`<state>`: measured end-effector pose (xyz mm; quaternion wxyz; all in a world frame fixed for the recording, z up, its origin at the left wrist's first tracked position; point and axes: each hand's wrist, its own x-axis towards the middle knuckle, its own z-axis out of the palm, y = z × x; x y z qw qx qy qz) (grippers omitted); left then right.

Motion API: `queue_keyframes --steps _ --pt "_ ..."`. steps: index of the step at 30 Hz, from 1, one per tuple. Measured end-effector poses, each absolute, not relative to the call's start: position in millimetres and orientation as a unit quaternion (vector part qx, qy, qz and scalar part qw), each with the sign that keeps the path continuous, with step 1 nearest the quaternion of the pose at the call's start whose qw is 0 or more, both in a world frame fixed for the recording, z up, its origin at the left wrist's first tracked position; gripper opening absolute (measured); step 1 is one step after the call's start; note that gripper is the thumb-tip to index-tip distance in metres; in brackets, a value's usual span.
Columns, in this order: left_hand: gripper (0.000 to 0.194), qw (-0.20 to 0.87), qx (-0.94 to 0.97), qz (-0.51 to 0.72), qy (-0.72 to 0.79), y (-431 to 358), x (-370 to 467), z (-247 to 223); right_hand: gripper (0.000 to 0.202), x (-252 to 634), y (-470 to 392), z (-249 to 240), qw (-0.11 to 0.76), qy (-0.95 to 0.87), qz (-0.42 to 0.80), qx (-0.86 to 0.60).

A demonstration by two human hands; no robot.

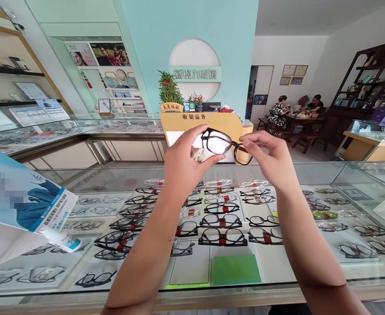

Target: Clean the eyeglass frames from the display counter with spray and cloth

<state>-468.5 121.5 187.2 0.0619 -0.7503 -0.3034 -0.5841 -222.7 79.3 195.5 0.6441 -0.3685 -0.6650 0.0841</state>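
Observation:
A pair of black-framed eyeglasses [234,143] is held up in front of me, above the glass display case [238,173]. My left hand [185,153] grips the frame's left side between thumb and fingers. A bunched pale cloth [197,154] is tucked in that same hand. At the other side, my right hand [271,155] pinches the frame near its right lens, which carries a label with a red mark. The frame tilts down to the right. Under the glass lie rows of spectacles [223,236], several with red tags.
A white bottle [61,239] stands on the case at left, beside a printed cardboard display [24,197]. A green card [236,269] lies inside the case. Beyond is a yellow cashier counter [169,122]. Two people [279,111] sit at a table at the far right.

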Motion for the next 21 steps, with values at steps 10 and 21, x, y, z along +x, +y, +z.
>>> queue_keyframes --steps 10,21 --pt "0.073 0.081 -0.775 -0.548 -0.305 107 -468 194 0.012 -221 81 197 0.587 -0.72 0.139 -0.344" --pt "0.084 -0.02 -0.776 -0.593 -0.216 121 -469 189 0.012 -220 80 198 0.598 -0.713 0.218 -0.293"
